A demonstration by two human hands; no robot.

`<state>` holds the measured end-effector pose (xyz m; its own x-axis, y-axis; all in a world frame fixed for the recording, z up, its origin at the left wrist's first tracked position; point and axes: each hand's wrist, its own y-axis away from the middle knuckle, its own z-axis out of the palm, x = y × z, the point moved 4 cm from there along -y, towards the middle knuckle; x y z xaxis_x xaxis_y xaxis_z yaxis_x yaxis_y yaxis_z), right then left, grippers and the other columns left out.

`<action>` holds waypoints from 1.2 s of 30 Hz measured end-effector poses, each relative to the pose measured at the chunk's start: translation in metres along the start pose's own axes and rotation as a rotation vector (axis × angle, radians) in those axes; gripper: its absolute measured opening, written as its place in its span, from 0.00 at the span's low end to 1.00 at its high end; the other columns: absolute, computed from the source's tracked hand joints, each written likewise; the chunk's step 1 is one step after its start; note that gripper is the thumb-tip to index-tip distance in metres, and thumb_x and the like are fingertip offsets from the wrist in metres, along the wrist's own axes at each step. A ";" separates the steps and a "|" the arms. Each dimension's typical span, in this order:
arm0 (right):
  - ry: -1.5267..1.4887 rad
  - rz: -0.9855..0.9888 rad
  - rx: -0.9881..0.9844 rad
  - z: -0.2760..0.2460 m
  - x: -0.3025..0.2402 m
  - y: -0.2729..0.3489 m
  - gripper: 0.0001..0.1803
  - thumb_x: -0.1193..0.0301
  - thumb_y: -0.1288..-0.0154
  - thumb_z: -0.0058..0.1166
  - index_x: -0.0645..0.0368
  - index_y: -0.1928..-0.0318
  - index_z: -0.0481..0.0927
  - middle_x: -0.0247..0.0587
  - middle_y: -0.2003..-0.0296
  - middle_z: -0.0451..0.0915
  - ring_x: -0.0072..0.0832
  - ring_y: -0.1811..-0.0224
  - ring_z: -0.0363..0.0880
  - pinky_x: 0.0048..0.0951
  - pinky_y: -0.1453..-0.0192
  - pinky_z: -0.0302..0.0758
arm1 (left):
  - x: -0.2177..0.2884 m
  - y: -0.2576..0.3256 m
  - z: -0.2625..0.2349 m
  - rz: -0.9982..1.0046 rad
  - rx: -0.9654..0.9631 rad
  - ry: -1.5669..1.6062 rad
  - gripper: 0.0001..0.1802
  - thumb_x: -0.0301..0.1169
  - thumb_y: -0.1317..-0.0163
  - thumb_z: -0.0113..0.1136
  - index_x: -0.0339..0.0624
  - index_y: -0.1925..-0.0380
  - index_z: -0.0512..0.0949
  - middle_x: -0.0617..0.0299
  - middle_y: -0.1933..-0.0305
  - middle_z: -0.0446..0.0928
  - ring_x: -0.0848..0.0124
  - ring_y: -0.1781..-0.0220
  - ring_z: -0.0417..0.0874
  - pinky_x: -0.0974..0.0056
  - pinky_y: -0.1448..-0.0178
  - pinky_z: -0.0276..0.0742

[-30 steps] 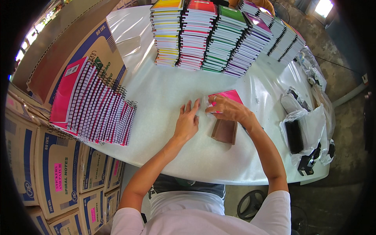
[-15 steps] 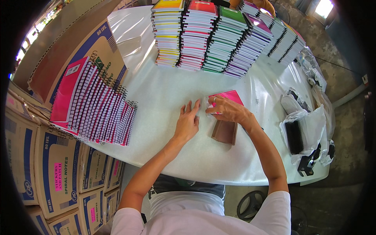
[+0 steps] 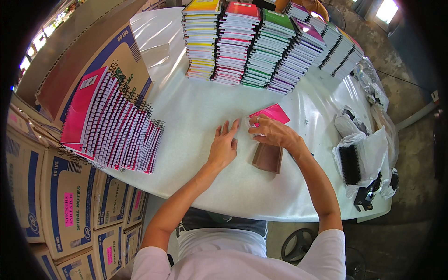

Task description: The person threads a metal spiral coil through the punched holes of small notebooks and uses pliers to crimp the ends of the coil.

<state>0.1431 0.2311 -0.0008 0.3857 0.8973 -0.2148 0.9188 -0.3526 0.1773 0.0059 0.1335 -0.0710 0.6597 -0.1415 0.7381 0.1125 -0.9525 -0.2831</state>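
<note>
My left hand [image 3: 225, 145] rests on the white table with its fingers apart and holds nothing I can see. Just right of it, my right hand [image 3: 275, 132] is closed, thumb and fingers pressed together at a whitish, partly see-through piece [image 3: 250, 125] whose kind I cannot make out. Beyond the knuckles lies a pink cover sheet [image 3: 273, 113] with a row of small holes along one edge; my right hand hides its near part. A brown block [image 3: 267, 157] sits on the table below my right hand.
Pink spiral notebooks [image 3: 109, 123] lean in a row at the left, before an open carton [image 3: 116, 60]. Tall stacks of coloured notebooks [image 3: 240, 44] line the far side. Plastic bags with black coils [image 3: 351, 163] lie at the right. More cartons [image 3: 70, 200] stand lower left.
My right hand has shifted slightly down and right, uncovering more of the pink cover sheet. My left hand stays in place.
</note>
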 end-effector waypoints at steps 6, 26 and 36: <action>-0.014 -0.045 0.052 0.002 0.001 0.001 0.13 0.70 0.40 0.64 0.51 0.54 0.81 0.42 0.40 0.73 0.41 0.38 0.73 0.39 0.38 0.77 | 0.000 0.000 -0.001 -0.010 -0.012 -0.009 0.38 0.17 0.39 0.51 0.44 0.28 0.58 0.44 0.35 0.72 0.45 0.26 0.61 0.46 0.22 0.52; 0.033 -0.143 0.123 0.007 0.009 0.004 0.17 0.73 0.38 0.61 0.49 0.48 0.81 0.44 0.43 0.77 0.42 0.43 0.77 0.40 0.42 0.78 | -0.004 0.000 0.003 0.022 0.012 -0.035 0.36 0.21 0.36 0.54 0.43 0.28 0.59 0.41 0.35 0.72 0.45 0.26 0.63 0.46 0.23 0.54; 0.048 -0.044 0.725 0.011 -0.033 0.034 0.32 0.79 0.42 0.57 0.62 0.35 0.69 0.50 0.45 0.80 0.42 0.47 0.82 0.40 0.47 0.83 | 0.019 -0.033 -0.012 -0.608 -0.194 1.357 0.34 0.41 0.28 0.57 0.37 0.28 0.61 0.52 0.37 0.76 0.68 0.37 0.78 0.62 0.37 0.75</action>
<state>0.1627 0.1866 0.0019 0.3585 0.9194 -0.1617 0.7639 -0.3885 -0.5153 0.0061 0.1590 -0.0403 -0.6349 0.2461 0.7323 -0.0600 -0.9608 0.2708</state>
